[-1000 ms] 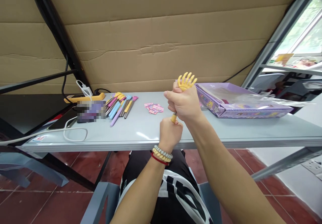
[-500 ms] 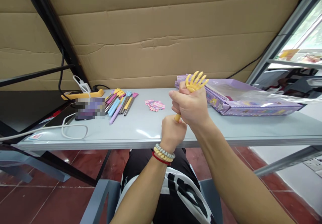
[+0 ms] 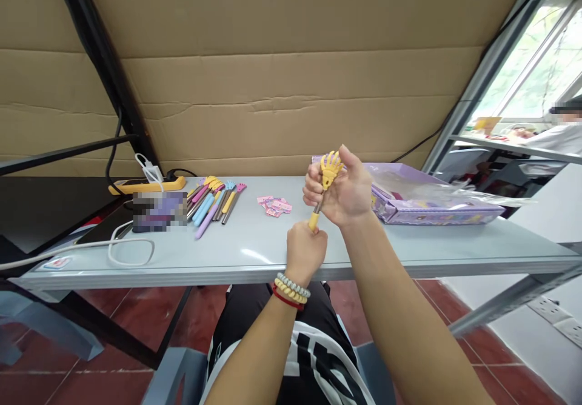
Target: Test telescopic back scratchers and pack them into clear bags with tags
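Over the table's front half I hold a small back scratcher (image 3: 327,173) with a yellow claw-shaped head, a short metal rod and a yellow handle. My left hand (image 3: 305,248) is closed round the handle's lower end, hiding most of it. Around the neck just under the claw, the fingers of my right hand (image 3: 348,190) are curled, its palm partly turned up and its thumb raised. Several more back scratchers (image 3: 216,204), with purple, blue, pink and yellow parts, lie in a pile to the left. Small pink printed cards (image 3: 274,205) lie between the pile and my hands.
On the right lies a purple open box (image 3: 441,214) with clear plastic film in it. At the left are a phone (image 3: 159,214), a white cable (image 3: 131,264) and a yellow power strip (image 3: 148,185). Cardboard (image 3: 273,77) walls off the back. A person sits far right.
My right hand has loosened and turned palm-up, its thumb lifting off, so the metal rod now shows. The claw has turned and sits lower and further left. The camera view has tilted up.
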A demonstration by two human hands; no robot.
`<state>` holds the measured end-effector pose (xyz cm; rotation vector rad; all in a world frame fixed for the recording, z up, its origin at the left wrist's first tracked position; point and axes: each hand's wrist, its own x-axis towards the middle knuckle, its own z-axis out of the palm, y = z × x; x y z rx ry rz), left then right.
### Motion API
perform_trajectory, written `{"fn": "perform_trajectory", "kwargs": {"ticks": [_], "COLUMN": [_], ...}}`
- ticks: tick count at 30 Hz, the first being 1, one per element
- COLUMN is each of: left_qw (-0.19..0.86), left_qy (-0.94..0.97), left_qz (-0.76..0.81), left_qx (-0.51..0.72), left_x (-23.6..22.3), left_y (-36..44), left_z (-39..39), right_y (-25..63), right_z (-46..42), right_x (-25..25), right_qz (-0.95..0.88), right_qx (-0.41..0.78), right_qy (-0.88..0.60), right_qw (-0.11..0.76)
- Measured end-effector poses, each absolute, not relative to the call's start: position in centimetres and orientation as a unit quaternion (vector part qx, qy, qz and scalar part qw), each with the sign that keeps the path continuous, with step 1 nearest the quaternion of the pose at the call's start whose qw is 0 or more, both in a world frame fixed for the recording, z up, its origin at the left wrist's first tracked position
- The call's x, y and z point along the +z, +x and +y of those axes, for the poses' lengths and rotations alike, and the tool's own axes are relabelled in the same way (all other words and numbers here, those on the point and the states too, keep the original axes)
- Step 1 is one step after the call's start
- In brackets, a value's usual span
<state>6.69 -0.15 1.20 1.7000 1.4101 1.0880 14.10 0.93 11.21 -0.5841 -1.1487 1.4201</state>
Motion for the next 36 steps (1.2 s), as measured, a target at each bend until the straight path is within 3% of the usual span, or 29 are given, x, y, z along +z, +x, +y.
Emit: {"fn": "perform_trajectory", "kwargs": {"ticks": [6,12,25,36], "left_qw": [0.324,0.302,0.369,0.442], "left_qy": [0.648,0.656,0.624,0.563], "left_qz": [0.547,0.536,0.526,0.492], "left_qx": [0.42,0.436,0.445,0.496], "left_x": [1.0,0.7,0.5,0.9], "left_y": [6.7,6.6,6.9,6.6], "left_z": [-0.3,-0.4,-0.4,-0.5], "right_y": [14.2,12.6,12.6,10.9], "right_z": [1.1,0.5,-0.1,0.5], "right_x": [13.5,12.7,11.5,10.9], "right_qz": [-0.485,-0.502,-0.496,-0.534], "right_qx": [0.586,0.538,0.48,0.467], "right_qy": [-0.262,-0.267,-0.265,-0.26], "right_qw": [0.594,0.623,0.673,0.655]}}
